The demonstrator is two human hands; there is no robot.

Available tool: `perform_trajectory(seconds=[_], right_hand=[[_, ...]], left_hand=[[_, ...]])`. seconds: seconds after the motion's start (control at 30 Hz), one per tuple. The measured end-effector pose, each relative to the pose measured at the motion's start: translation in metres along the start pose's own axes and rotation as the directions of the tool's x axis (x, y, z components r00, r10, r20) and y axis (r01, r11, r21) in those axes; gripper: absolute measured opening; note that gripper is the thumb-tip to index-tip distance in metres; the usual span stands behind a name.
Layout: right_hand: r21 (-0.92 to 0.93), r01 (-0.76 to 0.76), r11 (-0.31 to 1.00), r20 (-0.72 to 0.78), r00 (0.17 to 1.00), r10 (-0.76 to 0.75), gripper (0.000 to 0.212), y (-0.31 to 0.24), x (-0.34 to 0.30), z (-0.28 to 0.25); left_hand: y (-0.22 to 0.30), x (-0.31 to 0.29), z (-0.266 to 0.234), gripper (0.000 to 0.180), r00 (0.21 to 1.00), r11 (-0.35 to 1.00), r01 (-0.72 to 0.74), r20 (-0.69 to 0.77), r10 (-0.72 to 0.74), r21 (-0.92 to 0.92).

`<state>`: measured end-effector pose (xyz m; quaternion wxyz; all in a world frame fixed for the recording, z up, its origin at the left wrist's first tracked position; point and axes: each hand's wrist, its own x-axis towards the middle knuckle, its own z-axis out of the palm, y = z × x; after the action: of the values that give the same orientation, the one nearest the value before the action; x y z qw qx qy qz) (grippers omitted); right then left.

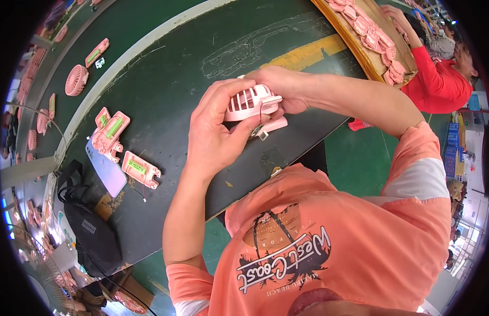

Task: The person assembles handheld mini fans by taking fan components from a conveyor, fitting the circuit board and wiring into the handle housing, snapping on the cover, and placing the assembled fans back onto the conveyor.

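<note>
Above the dark table, both hands hold a pink handheld fan (250,104) with a slatted round cage. My left hand (212,129) curls around the near left side of the cage, thumb below and fingers over the top. On the far right side, my right hand (284,87) grips the fan, its fingertips partly hidden behind it. A thin dark wire runs down the fan's side. A small metallic-looking piece (263,135) hangs below it, close to my left thumb. Part of a pink handle (275,125) shows under my right hand.
Left on the table (165,73) lie pink handle shells (112,132) with green batteries, another shell (141,167), a phone (108,168) and a black bag (92,231). A carton (355,39) of pink parts stands far right, beside a person in red (439,87). Beyond the rail lies another fan (76,80).
</note>
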<state>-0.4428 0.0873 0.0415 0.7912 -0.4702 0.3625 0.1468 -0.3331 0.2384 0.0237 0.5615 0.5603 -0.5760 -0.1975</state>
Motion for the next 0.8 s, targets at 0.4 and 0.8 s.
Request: perform_trajectory(seconds=[0.4,0.8], right_hand=[[-0.028,0.045,0.999,-0.025,0.999,-0.045,0.023,0.0,0.001,0.011],[-0.025,0.027,0.999,-0.185,0.982,-0.031,0.022,0.009,-0.002,0.012]], left_hand=[[0.001,0.001,0.003,0.057,0.99,0.981,-0.137,0.011,0.137,0.138],[-0.003,-0.003,0.02,0.053,0.934,0.887,-0.318,-0.05,0.354,0.335]])
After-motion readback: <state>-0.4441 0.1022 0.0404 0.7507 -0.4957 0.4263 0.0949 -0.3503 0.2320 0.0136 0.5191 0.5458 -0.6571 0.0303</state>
